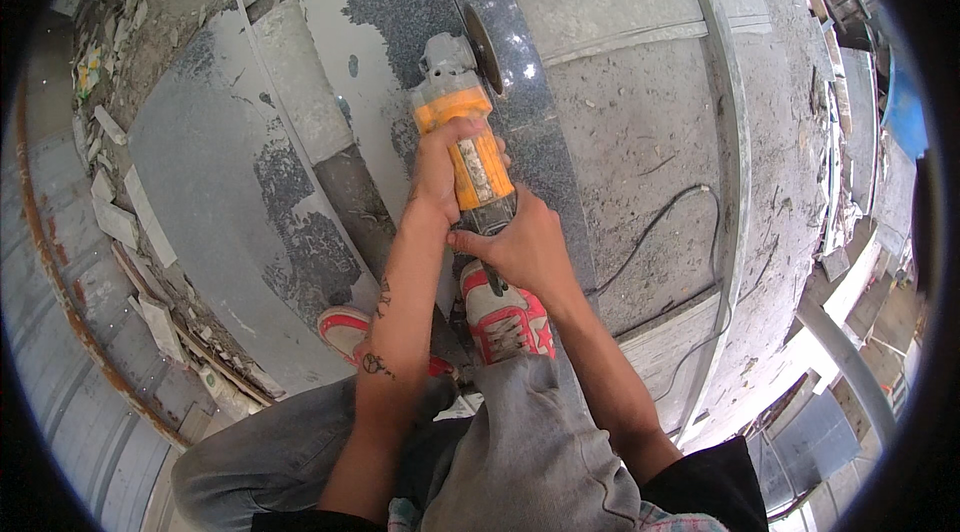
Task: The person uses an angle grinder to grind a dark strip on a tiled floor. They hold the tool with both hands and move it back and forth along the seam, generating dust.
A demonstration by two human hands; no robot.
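Underfoot, a long dark speckled granite slab [540,132] runs away from me across the rough concrete floor [640,142], its polished face partly coated with pale dust, and it is the biggest thing under my hands. Beside it on my left lie lighter grey stone slabs [200,172], dusty and patchy, with broken stone offcuts [130,222] heaped along their far edge. My grey trouser legs fill the bottom of the view, and my red-and-white sneakers [500,317] stand on the stone, the right one just under my hands. A thin black cable [660,222] loops over the concrete to my right and leads back toward the tool. On the dark slab sits the angle grinder [465,132], orange-bodied with a grey metal head, worn and dusty, its dark round disc [487,47] standing on edge against the granite near the slab's middle. My left hand [440,167] is wrapped tight around the orange body, fingers closed over it. My right hand [520,247] is clamped around the rear handle just behind, so both grips are pressed together on the grinder and hide its tail end.
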